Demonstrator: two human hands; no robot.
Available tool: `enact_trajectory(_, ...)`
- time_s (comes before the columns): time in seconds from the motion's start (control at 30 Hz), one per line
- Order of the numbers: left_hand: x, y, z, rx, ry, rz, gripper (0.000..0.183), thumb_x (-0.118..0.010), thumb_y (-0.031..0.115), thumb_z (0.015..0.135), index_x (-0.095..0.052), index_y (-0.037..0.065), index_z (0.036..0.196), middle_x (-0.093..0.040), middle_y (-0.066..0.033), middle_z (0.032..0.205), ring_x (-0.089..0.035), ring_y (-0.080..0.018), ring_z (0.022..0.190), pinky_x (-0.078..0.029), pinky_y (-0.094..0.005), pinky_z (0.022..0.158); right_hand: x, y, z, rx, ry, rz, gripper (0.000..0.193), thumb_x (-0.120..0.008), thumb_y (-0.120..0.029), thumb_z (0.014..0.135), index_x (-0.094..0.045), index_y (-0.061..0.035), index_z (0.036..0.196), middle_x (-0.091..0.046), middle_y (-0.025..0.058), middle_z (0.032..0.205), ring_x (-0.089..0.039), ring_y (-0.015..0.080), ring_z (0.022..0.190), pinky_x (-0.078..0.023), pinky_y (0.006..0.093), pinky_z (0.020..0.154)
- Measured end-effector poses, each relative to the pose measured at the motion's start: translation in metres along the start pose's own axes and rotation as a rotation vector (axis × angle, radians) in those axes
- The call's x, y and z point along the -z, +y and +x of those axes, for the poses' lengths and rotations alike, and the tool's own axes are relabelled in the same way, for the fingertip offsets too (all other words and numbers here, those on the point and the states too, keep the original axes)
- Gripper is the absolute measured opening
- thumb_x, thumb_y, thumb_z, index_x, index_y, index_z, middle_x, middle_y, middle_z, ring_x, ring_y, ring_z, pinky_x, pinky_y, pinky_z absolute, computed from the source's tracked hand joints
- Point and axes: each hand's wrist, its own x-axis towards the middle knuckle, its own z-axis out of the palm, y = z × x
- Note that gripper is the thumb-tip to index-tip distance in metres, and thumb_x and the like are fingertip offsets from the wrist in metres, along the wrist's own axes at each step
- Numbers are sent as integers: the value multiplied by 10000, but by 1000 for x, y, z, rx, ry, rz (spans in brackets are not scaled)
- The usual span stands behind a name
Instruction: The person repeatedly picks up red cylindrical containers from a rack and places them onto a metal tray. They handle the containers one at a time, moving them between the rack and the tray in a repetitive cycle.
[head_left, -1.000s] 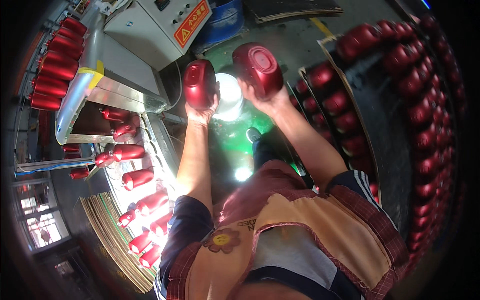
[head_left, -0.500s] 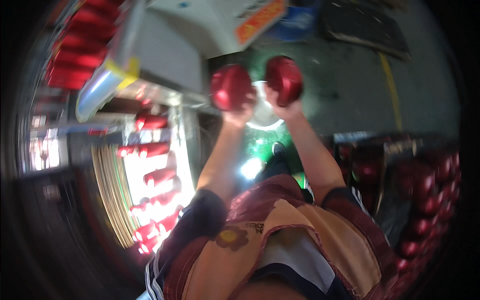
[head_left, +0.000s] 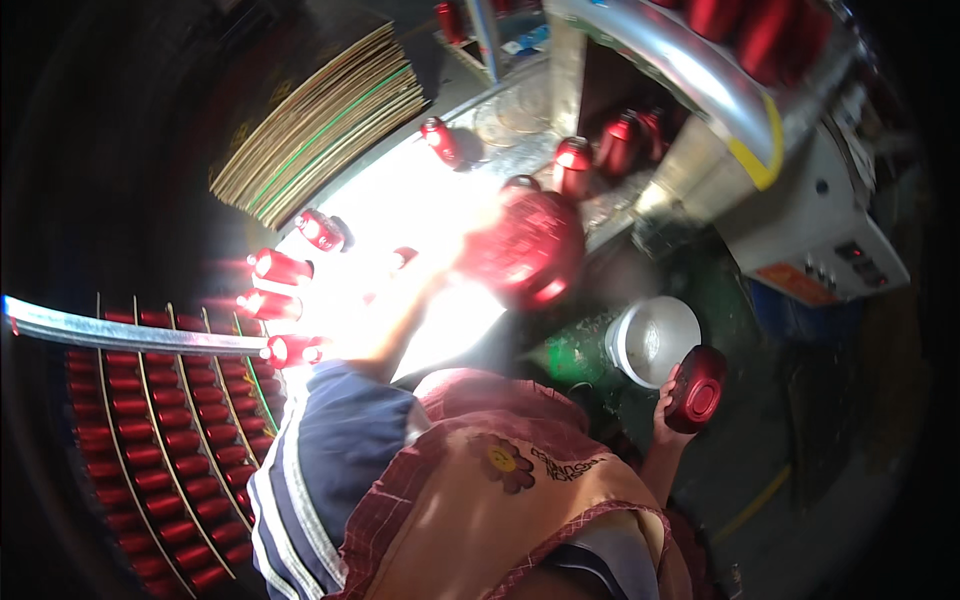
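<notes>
My left hand (head_left: 470, 262) is stretched out over a glaring white table top (head_left: 400, 205) and grips a red metal can (head_left: 528, 250), seen end-on and blurred. My right hand (head_left: 668, 402) is low at my right side, closed around a second red can (head_left: 697, 388) with its open end toward me. That can hangs just right of a white bucket (head_left: 650, 340) on the green floor. Several more red cans (head_left: 285, 268) lie on the bright table, left of my left arm.
A stack of cardboard sheets (head_left: 320, 130) lies at the far left of the table. A tray of red cans in rows (head_left: 150, 430) fills the lower left. A curved metal chute (head_left: 700, 90) carrying cans and a grey control box (head_left: 820, 230) stand at upper right.
The view has swung round. Both cans were held up together in front of me; now my left hand reaches over the bright table and my right hand has dropped beside the bucket.
</notes>
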Motion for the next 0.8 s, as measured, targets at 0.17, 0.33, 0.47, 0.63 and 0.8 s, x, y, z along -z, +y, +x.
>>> enact_trajectory(0.17, 92, 166, -165, -366, 490, 456, 597, -666, 175, 917, -444, 39, 1454, -524, -174, 1417, -502, -305, 1324, -398, -448, 1129, -64, 130, 88, 473, 402, -835, 578, -531, -353, 980, -417, -78, 1475, -462, 151, 1479, -521, 305, 1274, -473, 438, 1024)
enact_trajectory(0.33, 219, 199, -195, -621, 1122, 1432, 546, -766, 165, 811, -616, 180, 1336, -549, -192, 1244, -585, -339, 1145, -488, -424, 1001, -168, 311, 210, 521, -10, -1308, 624, -572, -148, 937, -345, -46, 1509, -457, 168, 1442, -505, 281, 1280, -431, 421, 1082)
enact_trajectory(0.47, 307, 185, -141, -562, 1239, 1479, 598, -775, 201, 821, -569, 263, 1379, -473, -207, 1331, -556, -381, 1200, -492, -430, 1000, -163, 400, 349, 718, -155, -1947, 604, -713, 8, 830, -528, -24, 1405, -525, 112, 1386, -537, 181, 1203, -414, 312, 1048)
enact_trajectory(0.63, 323, 182, -121, -206, 1385, 1472, 654, -745, 176, 829, -507, 277, 1431, -313, -112, 1562, -525, -390, 1246, -481, -465, 1019, -77, 489, 488, 735, -321, -2250, 583, -782, -70, 773, -651, -242, 1314, -498, 144, 1342, -533, 290, 1220, -457, 356, 1026)
enact_trajectory(0.8, 309, 189, -161, -111, 1391, 1558, 647, -703, 5, 773, -570, 176, 1382, -230, -225, 1588, -365, -456, 1363, -341, -493, 1125, 11, 546, 540, 387, -364, -2442, 571, -782, -109, 780, -652, -295, 1303, -473, 122, 1380, -549, 329, 1191, -501, 383, 987)
